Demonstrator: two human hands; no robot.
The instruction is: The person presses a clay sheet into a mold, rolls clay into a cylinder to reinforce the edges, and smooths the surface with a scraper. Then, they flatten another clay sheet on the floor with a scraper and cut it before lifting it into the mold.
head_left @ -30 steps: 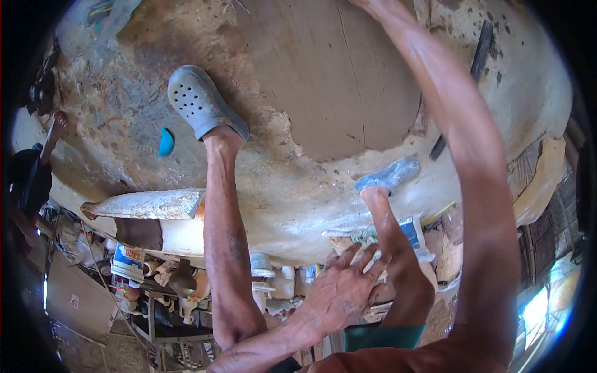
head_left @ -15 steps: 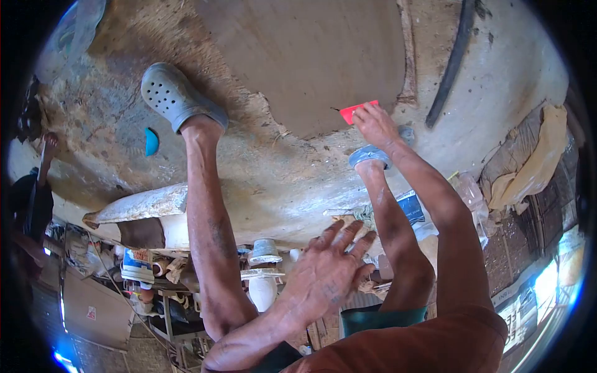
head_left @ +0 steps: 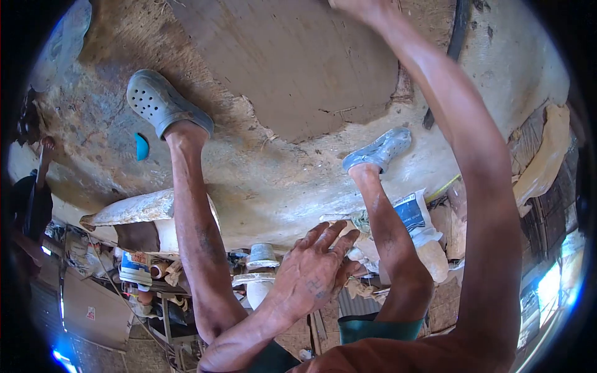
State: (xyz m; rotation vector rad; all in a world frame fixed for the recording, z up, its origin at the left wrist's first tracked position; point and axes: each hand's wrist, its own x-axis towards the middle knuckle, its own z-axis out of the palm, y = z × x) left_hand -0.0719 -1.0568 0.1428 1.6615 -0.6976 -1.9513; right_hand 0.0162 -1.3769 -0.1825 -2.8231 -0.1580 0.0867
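Note:
A flat grey-brown slab, apparently clay (head_left: pixel 292 68), lies on the floor between my feet, its near edge ragged. My right hand (head_left: pixel 360 7) is over its far part, cut off by the top of the view. Its fingers are mostly out of sight, and the red scraper it held earlier does not show. Over my lap, my left hand (head_left: pixel 314 270) hangs with fingers apart and holds nothing. A teal half-moon scraper (head_left: pixel 142 147) rests on the floor beside my left clog (head_left: pixel 165 102).
My right clog (head_left: pixel 379 149) stands near the slab's edge. A dark bar (head_left: pixel 459 37) lies to the right. Close to my left leg is a curved white mould-like piece (head_left: pixel 140 205). Another person (head_left: pixel 31 205) is at the far left. Stacked pale pots (head_left: pixel 261 256) stand between my legs.
My right hand has moved from the slab's near edge up to its far side, and the red scraper has gone out of view. My left hand has shifted slightly left.

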